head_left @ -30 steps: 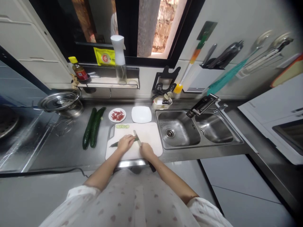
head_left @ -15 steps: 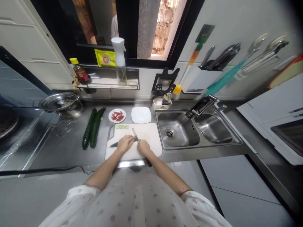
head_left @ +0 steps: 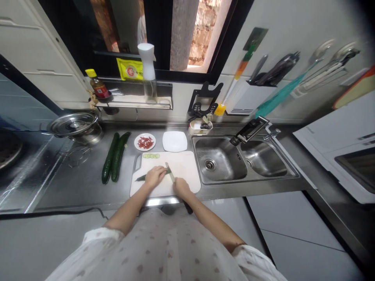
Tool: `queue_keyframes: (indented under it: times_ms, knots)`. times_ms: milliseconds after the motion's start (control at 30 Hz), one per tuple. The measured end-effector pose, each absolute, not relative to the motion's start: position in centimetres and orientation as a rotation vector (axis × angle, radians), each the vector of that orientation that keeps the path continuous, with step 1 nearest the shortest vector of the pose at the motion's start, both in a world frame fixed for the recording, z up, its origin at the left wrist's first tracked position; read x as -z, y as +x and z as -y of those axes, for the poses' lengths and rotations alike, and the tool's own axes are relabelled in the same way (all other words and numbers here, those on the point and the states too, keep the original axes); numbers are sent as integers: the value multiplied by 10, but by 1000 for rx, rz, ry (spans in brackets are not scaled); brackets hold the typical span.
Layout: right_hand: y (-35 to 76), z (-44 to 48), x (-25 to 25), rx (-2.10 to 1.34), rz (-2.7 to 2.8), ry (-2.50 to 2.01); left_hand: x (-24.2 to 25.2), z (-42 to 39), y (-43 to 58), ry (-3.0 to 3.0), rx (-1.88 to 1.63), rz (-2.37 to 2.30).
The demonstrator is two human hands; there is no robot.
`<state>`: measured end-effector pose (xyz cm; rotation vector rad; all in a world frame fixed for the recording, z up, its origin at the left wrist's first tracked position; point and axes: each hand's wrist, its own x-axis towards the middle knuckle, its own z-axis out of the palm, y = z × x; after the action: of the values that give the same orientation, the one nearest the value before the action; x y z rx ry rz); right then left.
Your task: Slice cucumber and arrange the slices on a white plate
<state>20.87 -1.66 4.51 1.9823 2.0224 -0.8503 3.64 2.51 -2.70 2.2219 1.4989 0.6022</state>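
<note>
Cucumber (head_left: 143, 178) on the white cutting board (head_left: 187, 166) lies with its long axis running left to right, slightly tilted, its dark tip poking out to the left of your left hand (head_left: 154, 176). Your left fingers are curled down over it, pinning it to the board. Your right hand (head_left: 181, 186) is closed around the handle of the knife (head_left: 170, 171), whose blade points away from you and meets the cucumber's right end just beside your left fingertips. So the cut end lies between your two hands, the knife crossing the cucumber's length, and your right hand is the nearer one to that end.

A short row of cut slices (head_left: 151, 156) sits at the board's far left corner. Beyond the board on the worktop (head_left: 73, 183), a small round dish (head_left: 145, 142) holds chopped red pieces, and the square white plate (head_left: 175, 141) beside it holds nothing. Two whole cucumbers (head_left: 114, 162) lie side by side left of the board, lengthwise away from you. The double sink (head_left: 243, 164) is to your right.
</note>
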Motion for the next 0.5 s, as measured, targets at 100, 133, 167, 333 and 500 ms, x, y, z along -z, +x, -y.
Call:
queue_keyframes:
  times_ms: [100, 133, 167, 333, 500]
  knots:
    - [207, 15, -45, 828, -2030, 1977, 27, -25, 37, 2219, -593, -1502]
    - [206, 14, -44, 823, -2033, 1977, 27, -25, 37, 2218, -594, -1503]
    - [206, 12, -44, 821, -2035, 1978, 27, -25, 37, 2218, -596, -1503]
    - [201, 4, -45, 829, -2031, 1990, 26, -24, 37, 2226, -617, -1494]
    - [195, -5, -47, 844, -2035, 1997, 25, -24, 37, 2217, -629, -1498]
